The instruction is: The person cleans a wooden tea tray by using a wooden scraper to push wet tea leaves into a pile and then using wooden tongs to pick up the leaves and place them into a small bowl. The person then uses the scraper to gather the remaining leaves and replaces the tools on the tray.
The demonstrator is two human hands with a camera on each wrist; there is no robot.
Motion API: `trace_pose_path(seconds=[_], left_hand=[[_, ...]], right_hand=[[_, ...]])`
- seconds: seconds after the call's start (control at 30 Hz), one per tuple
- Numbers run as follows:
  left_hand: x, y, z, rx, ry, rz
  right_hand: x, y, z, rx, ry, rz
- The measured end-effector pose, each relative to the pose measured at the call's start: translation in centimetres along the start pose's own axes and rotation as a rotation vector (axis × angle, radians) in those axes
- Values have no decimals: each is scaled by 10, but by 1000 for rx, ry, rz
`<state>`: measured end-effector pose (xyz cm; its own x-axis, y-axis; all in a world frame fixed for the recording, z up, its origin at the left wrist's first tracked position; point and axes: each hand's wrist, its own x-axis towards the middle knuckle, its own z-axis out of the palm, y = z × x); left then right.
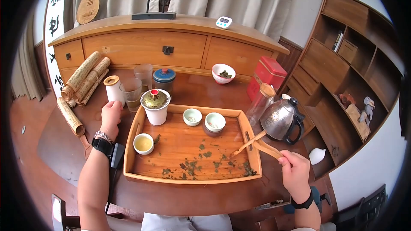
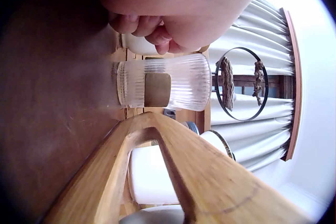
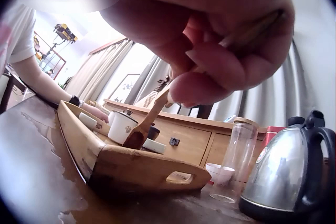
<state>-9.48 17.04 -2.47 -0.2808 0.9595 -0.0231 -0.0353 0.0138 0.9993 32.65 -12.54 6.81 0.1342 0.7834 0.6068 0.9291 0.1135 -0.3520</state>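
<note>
Light-brown wooden tongs [image 1: 257, 143], one pair: at the right side of the rectangular wooden tray [image 1: 192, 181], one darker tip over its inside. Right hand [image 1: 296, 173] pinches the tongs between thumb and fingers. Left hand [image 1: 112, 119]: fingers curled inward, nothing seen in them; located left of the tray, near one white jar with a wooden lid [image 1: 113, 89].

Tray contents: three small pale-green cups [image 1: 143, 144], one with yellow liquid at the near left; one white lidded cup [image 1: 156, 112], far-left corner; scattered dark-green leaves [image 1: 190, 167].

Beyond the tray's far left: two clear ribbed glasses [image 1: 131, 92]. Right of it: one silver metal kettle [image 1: 276, 120].
</note>
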Motion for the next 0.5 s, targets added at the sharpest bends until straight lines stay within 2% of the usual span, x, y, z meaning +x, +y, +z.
trace_pose_path(seconds=[0.5], left_hand=[[5, -4, -2, -36, -15, 1]], right_hand=[[-8, -4, 4, -46, -6, 21]])
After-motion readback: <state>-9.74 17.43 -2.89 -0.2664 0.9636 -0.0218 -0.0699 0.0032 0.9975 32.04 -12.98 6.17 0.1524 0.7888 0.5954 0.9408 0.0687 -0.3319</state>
